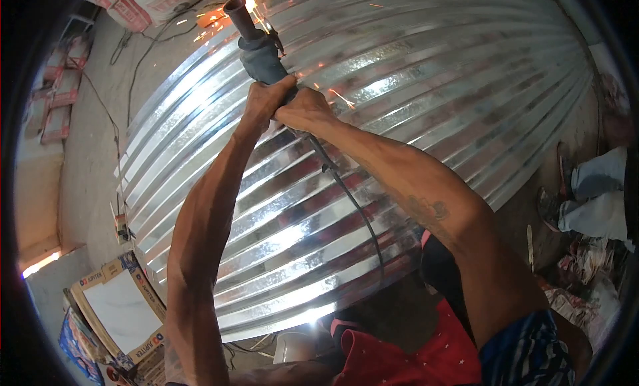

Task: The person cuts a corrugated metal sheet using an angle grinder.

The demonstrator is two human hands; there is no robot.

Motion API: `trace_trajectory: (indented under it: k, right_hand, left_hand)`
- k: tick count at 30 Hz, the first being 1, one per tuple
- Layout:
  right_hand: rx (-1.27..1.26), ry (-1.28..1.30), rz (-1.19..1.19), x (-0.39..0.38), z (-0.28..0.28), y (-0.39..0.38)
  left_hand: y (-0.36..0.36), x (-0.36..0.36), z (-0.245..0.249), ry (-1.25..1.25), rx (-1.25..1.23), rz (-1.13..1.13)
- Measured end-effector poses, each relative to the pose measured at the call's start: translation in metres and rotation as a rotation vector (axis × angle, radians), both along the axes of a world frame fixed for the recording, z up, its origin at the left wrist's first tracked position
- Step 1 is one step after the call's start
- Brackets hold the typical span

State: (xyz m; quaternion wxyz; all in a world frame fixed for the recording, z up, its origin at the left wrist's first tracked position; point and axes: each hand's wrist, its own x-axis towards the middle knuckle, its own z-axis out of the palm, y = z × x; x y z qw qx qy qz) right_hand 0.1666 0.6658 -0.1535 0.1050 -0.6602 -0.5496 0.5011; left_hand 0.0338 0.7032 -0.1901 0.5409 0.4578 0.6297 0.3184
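Both hands grip a dark power tool [259,56] over a large corrugated metal sheet [286,180]. My left hand [267,101] is wrapped round the tool's body on its left side. Close beside it, my right hand [306,110] is closed round the rear of the body. A black cord [349,193] runs from the tool back across the sheet. Orange sparks [249,1] fly at the tool's far end, near the sheet's upper edge. The tool's working tip is hidden by its body and the glare.
Red and white sacks [140,10] lie at the upper left, with cables on the floor. A box marked JUPITER [120,306] stands at the lower left. At the right edge, another person's legs [599,193] show beside crumpled plastic [599,273].
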Motion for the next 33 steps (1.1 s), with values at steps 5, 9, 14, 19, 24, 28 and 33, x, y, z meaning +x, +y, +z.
trace_trajectory:
  k: [5,9,14,19,24,28,33]
  right_hand:
    - [-0.021,0.041,-0.029,0.0,-0.002,0.001]
    - [0.034,0.015,-0.027,-0.002,-0.009,0.001]
    - [-0.03,0.024,-0.02,-0.001,-0.003,0.0]
    - [0.031,0.002,-0.032,-0.003,-0.01,-0.002]
    - [-0.038,0.013,-0.034,-0.002,-0.008,-0.001]
    - [0.055,0.022,-0.042,-0.004,-0.013,-0.001]
    - [0.022,0.061,-0.047,-0.002,-0.002,-0.003]
  left_hand:
    - [-0.001,0.003,0.01,0.045,-0.046,0.008]
    - [-0.001,0.004,0.008,0.092,-0.047,0.027]
    - [0.0,0.005,0.002,0.075,-0.011,0.04]
    - [0.003,0.0,-0.01,0.052,-0.029,0.03]
    - [0.002,0.0,-0.01,0.071,-0.037,0.033]
    - [0.001,0.001,-0.001,0.113,-0.024,0.017]
    - [0.0,0.003,0.004,0.104,-0.047,0.023]
